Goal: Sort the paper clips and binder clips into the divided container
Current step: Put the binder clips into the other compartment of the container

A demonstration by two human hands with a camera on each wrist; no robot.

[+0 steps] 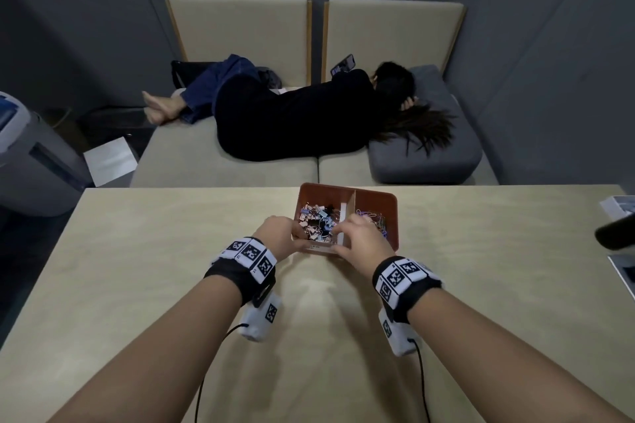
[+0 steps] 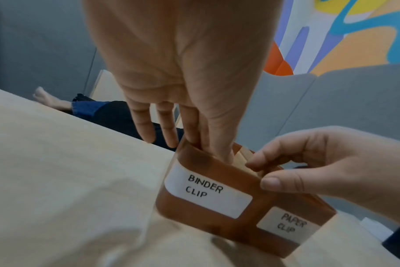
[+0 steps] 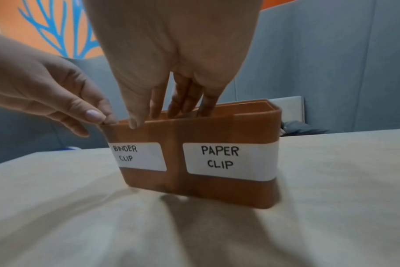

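Observation:
A brown divided container [image 1: 378, 196] stands on the beige table near its far edge. Its left compartment holds several binder clips [image 1: 318, 220] and its right compartment several paper clips [image 1: 375, 216], with a pale divider [image 1: 347, 213] between them. White labels on the near wall read BINDER CLIP and PAPER CLIP. My left hand [image 1: 281, 233] pinches the rim at the near left corner [image 2: 206, 144]. My right hand [image 1: 357, 237] pinches the near wall by the divider, thumb outside and fingers inside [image 3: 155, 117]. The container's wall [image 3: 176, 162] is blurred near its base.
Beyond the table's far edge a person [image 1: 292, 113] lies on a beige sofa with a grey cushion [image 1: 429, 154]. A grey machine [image 1: 31, 154] stands at the left. White papers [image 1: 622, 271] and a dark object [image 1: 615, 233] sit at the table's right edge.

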